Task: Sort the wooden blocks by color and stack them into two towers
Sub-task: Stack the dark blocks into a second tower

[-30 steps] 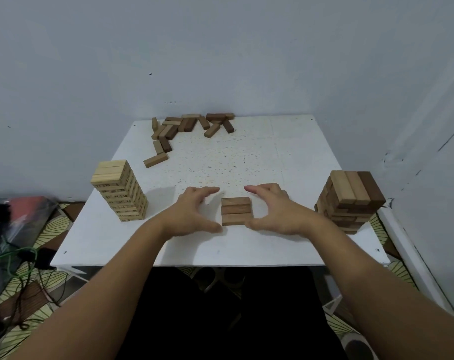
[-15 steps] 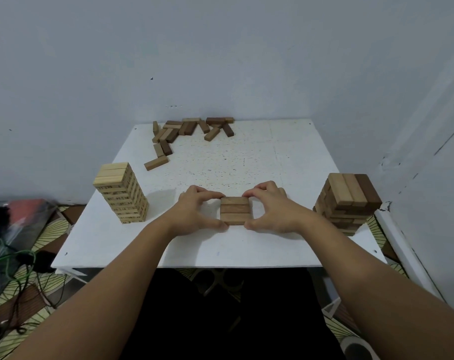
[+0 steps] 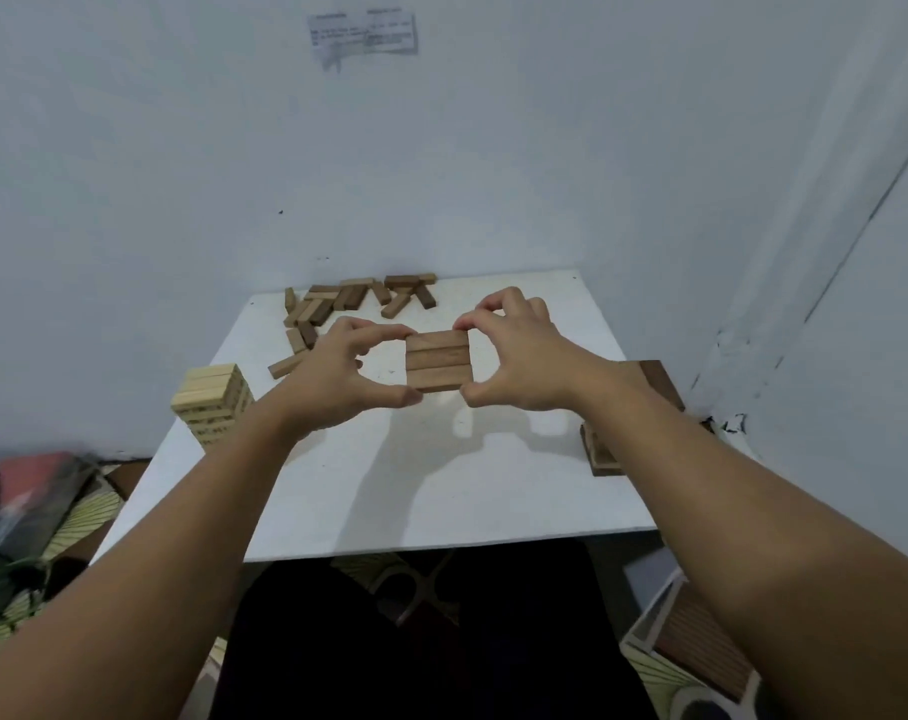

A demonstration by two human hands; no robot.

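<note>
Lifted off the desk (image 3: 441, 491) since a moment ago, the three dark blocks (image 3: 437, 360) hang mid-frame, pinched between left hand (image 3: 337, 376) and right hand (image 3: 519, 356) fingers (image 3: 389, 332).

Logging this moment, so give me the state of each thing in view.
Three brown blocks: side by side, lifted off the table, pinched between both hands.
Left hand: pinching the blocks.
Right hand: pinching the blocks.
Light tower: standing.
Dark tower: standing, mostly hidden.
Loose blocks: scattered flat.
</note>
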